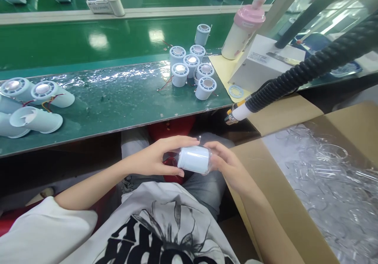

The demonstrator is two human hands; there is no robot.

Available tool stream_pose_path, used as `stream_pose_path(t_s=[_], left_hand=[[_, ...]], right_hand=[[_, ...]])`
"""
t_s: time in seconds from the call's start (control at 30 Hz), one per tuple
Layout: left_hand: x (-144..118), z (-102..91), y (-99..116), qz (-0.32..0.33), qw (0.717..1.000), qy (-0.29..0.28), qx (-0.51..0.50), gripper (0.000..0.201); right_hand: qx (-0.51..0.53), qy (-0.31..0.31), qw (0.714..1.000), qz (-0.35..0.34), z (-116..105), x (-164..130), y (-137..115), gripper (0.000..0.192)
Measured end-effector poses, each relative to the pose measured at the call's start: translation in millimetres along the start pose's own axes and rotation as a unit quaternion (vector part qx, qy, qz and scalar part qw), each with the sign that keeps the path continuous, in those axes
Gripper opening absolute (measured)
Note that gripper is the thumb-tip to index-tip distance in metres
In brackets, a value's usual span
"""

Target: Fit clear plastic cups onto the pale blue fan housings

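A light blue plastic cylinder housing lies sideways between my two hands above my lap. Clear, glossy plastic shows around its right end. My left hand curves around its left end, thumb below and fingers above. The right end is gripped by my right hand, with the thumb and fingers bent around it. A small wire end sticks up by my left fingertips. Ahead on the bench stands a group of similar light blue housings with round metal centres and thin wires.
More blue housings lie at the bench's left. An open cardboard box of clear plastic covers is at right. A black corrugated hose with a nozzle overhangs the bench edge. Behind stand a pink-lidded bottle and a green conveyor.
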State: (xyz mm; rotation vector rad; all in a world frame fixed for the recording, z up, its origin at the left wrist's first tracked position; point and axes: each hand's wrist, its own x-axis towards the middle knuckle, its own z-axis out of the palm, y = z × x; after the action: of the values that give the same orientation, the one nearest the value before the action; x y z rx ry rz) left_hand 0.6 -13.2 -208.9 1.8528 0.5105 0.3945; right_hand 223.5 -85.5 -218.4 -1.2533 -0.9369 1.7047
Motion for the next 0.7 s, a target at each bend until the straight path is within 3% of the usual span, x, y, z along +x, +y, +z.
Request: stream_pose_path(t_s=[0.17,0.47,0.7], left_hand=[[-0.2,-0.2,0.0,0.007,1.0,-0.002,0.006,0.07],[-0.3,3.3,-2.0,-0.021,0.997,0.001,-0.071,0.068],[1.6,4.9,-6.9,0.028,0.997,0.015,-0.077,0.068]], right_hand=[[0.035,-0.004,0.998,0.053,2.0,0.8,4.7,0.044],[0.093,-0.029,0.989,0.114,7.9,3.4,5.0,0.05],[0.15,-0.063,0.968,0.19,9.5,5.4,3.9,0.049]])
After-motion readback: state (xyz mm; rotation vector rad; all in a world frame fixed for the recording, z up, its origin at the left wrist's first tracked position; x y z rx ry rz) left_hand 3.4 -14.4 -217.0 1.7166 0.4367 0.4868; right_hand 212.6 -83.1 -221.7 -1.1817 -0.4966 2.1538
